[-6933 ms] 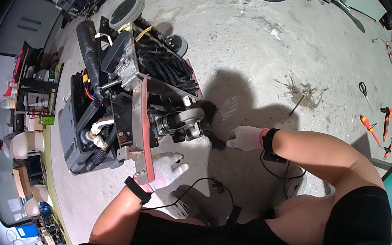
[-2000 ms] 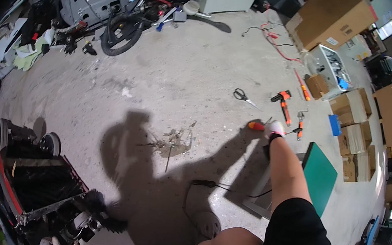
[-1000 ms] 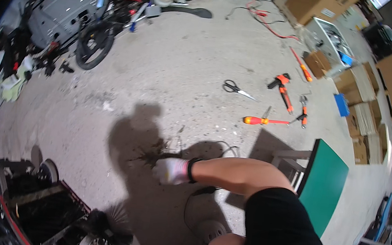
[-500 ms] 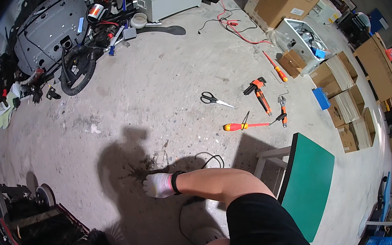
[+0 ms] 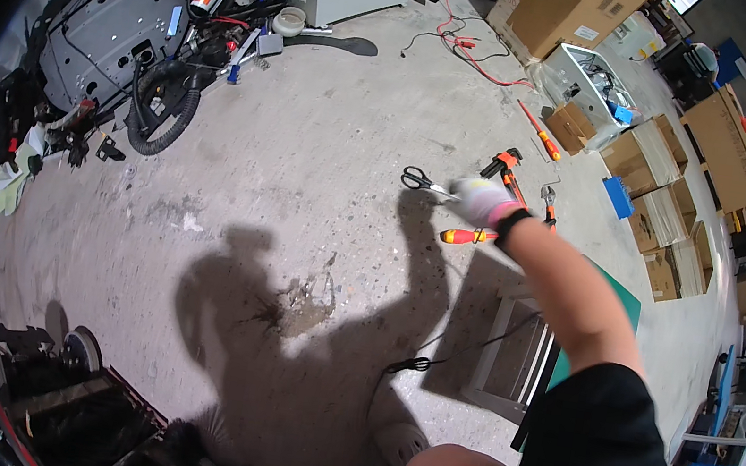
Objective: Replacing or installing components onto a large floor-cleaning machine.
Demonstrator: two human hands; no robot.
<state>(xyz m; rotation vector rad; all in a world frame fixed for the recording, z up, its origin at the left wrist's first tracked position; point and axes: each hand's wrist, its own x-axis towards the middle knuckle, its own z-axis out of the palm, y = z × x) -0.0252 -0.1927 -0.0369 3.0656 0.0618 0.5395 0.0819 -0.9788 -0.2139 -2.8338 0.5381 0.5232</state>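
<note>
My right hand (image 5: 480,202), in a white and pink glove with a black band at the wrist, reaches out over the floor tools. It is at the blade end of black-handled scissors (image 5: 416,178); its fingers are blurred, and whether they touch the blades is unclear. Just below the hand is a red and yellow screwdriver (image 5: 460,237), its shaft partly hidden. A black and orange hex key set (image 5: 501,163) lies beyond the hand. To its right is an adjustable wrench (image 5: 548,197), partly covered by my wrist. My left hand is out of view.
A green-topped stool (image 5: 627,302) stands at the right under my arm, a black cable (image 5: 416,364) beside it. Farther off lie another screwdriver (image 5: 540,131), a blue tray (image 5: 617,198) and cardboard bins (image 5: 664,231). Car parts (image 5: 110,34) crowd the far left; a wheeled machine (image 5: 71,410) stands near left.
My right hand has swung from low over the floor near my shadow, up and away to the scissors and tools. The view has shifted slightly; the tools appear in the same places.
</note>
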